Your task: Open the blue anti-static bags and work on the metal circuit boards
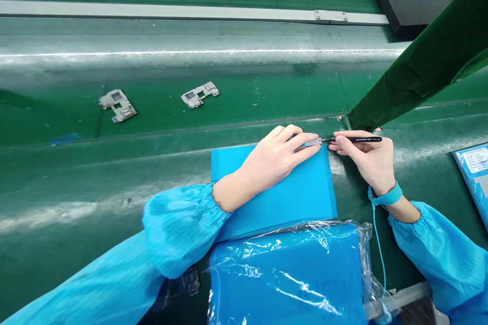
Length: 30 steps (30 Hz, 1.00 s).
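My left hand (276,152) rests over a flat blue sheet or pad (297,198), its fingers curled at the far edge. A small grey piece (313,142) is pinched at its fingertips; what kind it is, I cannot make out. My right hand (366,155), with a blue wrist strap (387,196), grips black tweezers (358,139) with white lettering. Their tip points left and meets the grey piece. Left of the hands, two small phone circuit boards (117,105) (200,94) lie apart on the green surface.
A plastic-wrapped blue pack (285,274) lies nearest me, below the pad. A green-covered post (419,61) slants up at the right. A labelled blue packet (475,172) lies at the right edge. Beyond the metal rail (190,10) are black foam blocks (412,5).
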### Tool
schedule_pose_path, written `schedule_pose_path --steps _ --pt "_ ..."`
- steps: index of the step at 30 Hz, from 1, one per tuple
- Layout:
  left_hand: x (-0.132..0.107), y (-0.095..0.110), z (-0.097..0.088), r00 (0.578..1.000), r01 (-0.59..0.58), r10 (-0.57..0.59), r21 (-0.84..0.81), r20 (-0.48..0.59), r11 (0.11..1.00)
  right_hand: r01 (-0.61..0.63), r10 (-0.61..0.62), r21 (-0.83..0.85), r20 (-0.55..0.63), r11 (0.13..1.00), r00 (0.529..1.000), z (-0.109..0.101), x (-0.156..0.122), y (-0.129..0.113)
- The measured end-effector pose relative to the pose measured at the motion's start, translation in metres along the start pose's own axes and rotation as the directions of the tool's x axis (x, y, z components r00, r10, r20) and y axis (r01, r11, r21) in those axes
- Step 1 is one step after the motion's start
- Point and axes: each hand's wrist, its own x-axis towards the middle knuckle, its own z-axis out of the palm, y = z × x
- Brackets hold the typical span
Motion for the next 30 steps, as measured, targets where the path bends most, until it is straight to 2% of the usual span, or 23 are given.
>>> schedule_pose_path --steps 11,14,18,23,26,30 --pt "0.001 -0.001 -0.001 1.0 0.011 -0.01 -0.052 0.011 0.999 0.0 0.002 0.041 -0.045 0.999 0.999 -0.002 0.001 0.0" --pt "0.001 0.002 -0.005 0.995 0.096 -0.092 -0.153 0.034 0.984 0.006 -0.003 0.046 -0.071 0.999 0.997 -0.005 -0.001 0.0" --pt "0.001 0.001 -0.014 0.968 0.249 -0.242 -0.308 0.062 0.918 0.028 -0.027 0.007 -0.113 1.0 0.993 -0.013 -0.006 0.004" --pt "-0.007 -0.029 -0.026 0.903 0.425 -0.428 -0.246 0.044 0.871 0.057 -0.054 0.022 -0.109 0.998 0.993 -0.019 -0.007 0.014" --pt "-0.013 -0.04 -0.033 0.902 0.429 -0.43 -0.221 0.048 0.876 0.063 -0.058 0.046 -0.106 0.997 0.993 -0.017 -0.007 0.015" --pt "-0.009 -0.03 -0.036 0.932 0.354 -0.362 -0.234 0.009 0.906 0.039 -0.03 0.081 -0.104 0.996 0.994 -0.012 -0.006 0.014"
